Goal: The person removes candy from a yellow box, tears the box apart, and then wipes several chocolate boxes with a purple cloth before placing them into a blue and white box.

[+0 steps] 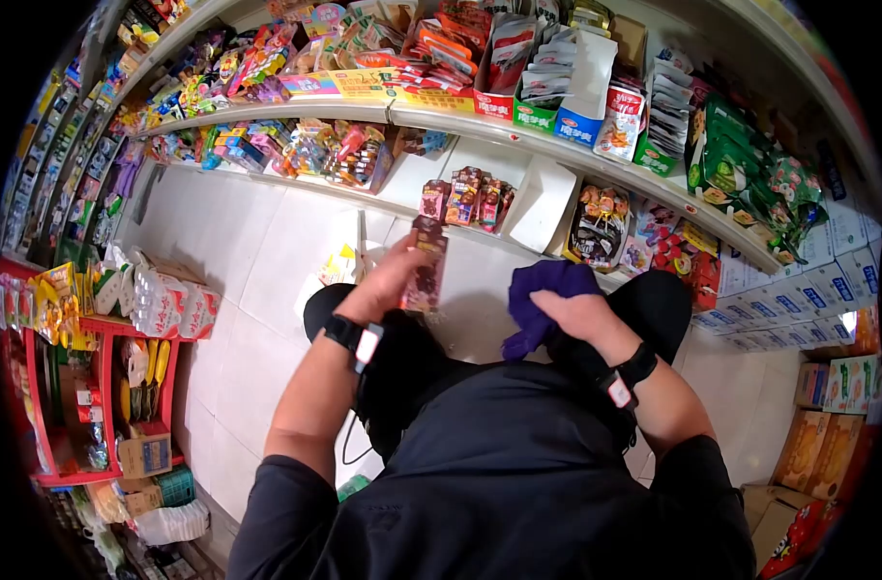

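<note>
My left hand (389, 278) is closed around a brown-and-pink snack packet (428, 275), held upright just in front of the lower shelf. My right hand (574, 314) grips a bunched purple cloth (547, 288) above my right knee, with part of it hanging down. Beyond the packet, several similar small brown and colourful packs (465, 196) stand on the lower shelf (393, 198). A white open box (542, 205) is to the right of them. What is printed on the held packet is too small to read.
Above, an upper shelf (431, 114) bears snack bags and display boxes, its edge jutting over the lower one. A red rack (102, 329) stands at left on the tiled floor (219, 377). Cartons (818, 440) are stacked at right. Dark bagged snacks (598, 227) sit by my right knee.
</note>
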Available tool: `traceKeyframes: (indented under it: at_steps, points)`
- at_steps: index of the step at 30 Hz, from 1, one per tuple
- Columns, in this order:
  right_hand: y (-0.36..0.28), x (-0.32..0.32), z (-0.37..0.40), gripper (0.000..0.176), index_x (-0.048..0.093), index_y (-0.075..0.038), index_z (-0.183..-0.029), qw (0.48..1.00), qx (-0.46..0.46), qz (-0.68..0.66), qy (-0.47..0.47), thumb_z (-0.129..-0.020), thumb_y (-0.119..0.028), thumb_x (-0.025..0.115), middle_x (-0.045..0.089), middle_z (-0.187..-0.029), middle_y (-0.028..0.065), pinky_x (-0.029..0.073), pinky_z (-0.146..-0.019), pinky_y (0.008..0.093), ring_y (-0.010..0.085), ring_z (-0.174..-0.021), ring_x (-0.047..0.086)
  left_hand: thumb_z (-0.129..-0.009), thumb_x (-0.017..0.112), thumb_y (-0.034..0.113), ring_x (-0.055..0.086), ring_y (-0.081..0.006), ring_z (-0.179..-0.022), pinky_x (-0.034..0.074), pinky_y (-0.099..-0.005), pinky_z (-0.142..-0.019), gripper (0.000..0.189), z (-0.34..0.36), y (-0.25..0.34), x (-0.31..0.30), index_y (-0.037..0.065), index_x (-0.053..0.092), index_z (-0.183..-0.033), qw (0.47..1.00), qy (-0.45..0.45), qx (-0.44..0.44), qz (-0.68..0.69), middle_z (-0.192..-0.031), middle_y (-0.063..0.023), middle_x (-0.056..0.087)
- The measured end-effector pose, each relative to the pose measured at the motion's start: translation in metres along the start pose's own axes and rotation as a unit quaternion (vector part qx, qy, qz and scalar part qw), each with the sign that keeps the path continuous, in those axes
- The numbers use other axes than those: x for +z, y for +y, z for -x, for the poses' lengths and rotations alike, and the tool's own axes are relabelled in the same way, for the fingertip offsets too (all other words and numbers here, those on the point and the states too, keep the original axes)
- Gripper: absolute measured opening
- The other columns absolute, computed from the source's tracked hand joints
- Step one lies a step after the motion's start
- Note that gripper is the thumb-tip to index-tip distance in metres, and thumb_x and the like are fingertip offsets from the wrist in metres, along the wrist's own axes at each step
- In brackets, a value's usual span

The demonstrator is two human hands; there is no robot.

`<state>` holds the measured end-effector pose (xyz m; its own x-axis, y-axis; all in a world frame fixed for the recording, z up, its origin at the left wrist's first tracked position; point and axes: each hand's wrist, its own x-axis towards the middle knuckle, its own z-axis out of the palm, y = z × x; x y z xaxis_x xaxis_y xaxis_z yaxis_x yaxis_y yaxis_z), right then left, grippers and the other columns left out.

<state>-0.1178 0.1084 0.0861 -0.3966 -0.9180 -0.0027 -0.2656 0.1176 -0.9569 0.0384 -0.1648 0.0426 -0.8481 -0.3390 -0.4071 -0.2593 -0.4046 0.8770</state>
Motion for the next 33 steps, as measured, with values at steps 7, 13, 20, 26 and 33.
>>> traceKeyframes:
  at_steps: [7, 13, 20, 26, 33]
  points:
    - [0.062, -0.027, -0.013, 0.022, 0.069, 0.002, -0.107, 0.975, 0.192, -0.101, 0.040, -0.088, -0.008, 0.063, 0.069, -0.087, 0.0029, 0.053, -0.067, 0.0284, 0.0120, -0.074, 0.063, -0.091, 0.066, 0.013, 0.069, -0.0165, -0.077, 0.059, -0.0313, -0.068, 0.038, -0.083, 0.030, -0.076, -0.003, 0.054, -0.124, 0.991, 0.064, -0.038, -0.108, -0.095, -0.0079, 0.068]
    - [0.149, -0.021, -0.028, 0.033, 0.064, 0.002, -0.114, 0.938, 0.290, -0.184, 0.054, -0.089, -0.021, 0.063, 0.071, -0.091, 0.0110, 0.056, -0.068, 0.0328, 0.0174, -0.076, 0.068, -0.089, 0.068, 0.013, 0.069, -0.0156, -0.072, 0.055, -0.0282, -0.062, 0.045, -0.191, -0.029, -0.114, -0.010, 0.055, -0.125, 0.962, 0.152, -0.035, -0.224, -0.090, -0.0121, 0.071]
    - [0.153, -0.033, -0.050, 0.032, 0.063, -0.001, -0.118, 0.968, 0.229, -0.097, 0.030, -0.088, -0.012, 0.066, 0.068, -0.098, 0.0094, 0.053, -0.074, 0.0328, 0.0166, -0.084, 0.064, -0.080, 0.073, 0.024, 0.070, -0.0372, -0.093, 0.058, -0.0395, -0.079, 0.070, -0.294, -0.103, -0.144, -0.009, 0.048, -0.136, 0.897, 0.244, 0.045, -0.366, -0.113, -0.0270, 0.067]
    - [0.159, -0.073, -0.123, 0.016, 0.068, -0.004, -0.102, 0.806, 0.452, -0.347, 0.159, -0.090, -0.015, 0.067, 0.070, -0.089, 0.0059, 0.055, -0.069, 0.0318, 0.0180, -0.075, 0.067, -0.092, 0.058, 0.013, 0.063, -0.0182, -0.101, 0.051, -0.0326, -0.087, 0.038, -0.238, 0.001, -0.095, -0.004, 0.059, -0.126, 0.957, 0.044, 0.053, -0.280, -0.110, -0.0132, 0.068]
    - [0.278, -0.036, -0.123, 0.019, 0.069, 0.000, -0.102, 0.768, 0.583, -0.264, 0.025, -0.093, -0.016, 0.065, 0.068, -0.089, 0.0058, 0.055, -0.071, 0.0320, 0.0190, -0.079, 0.067, -0.098, 0.057, 0.010, 0.059, -0.0134, -0.106, 0.048, -0.0292, -0.094, 0.034, -0.123, 0.035, -0.039, 0.003, 0.058, -0.132, 0.979, -0.054, 0.040, -0.194, -0.115, -0.0053, 0.065]
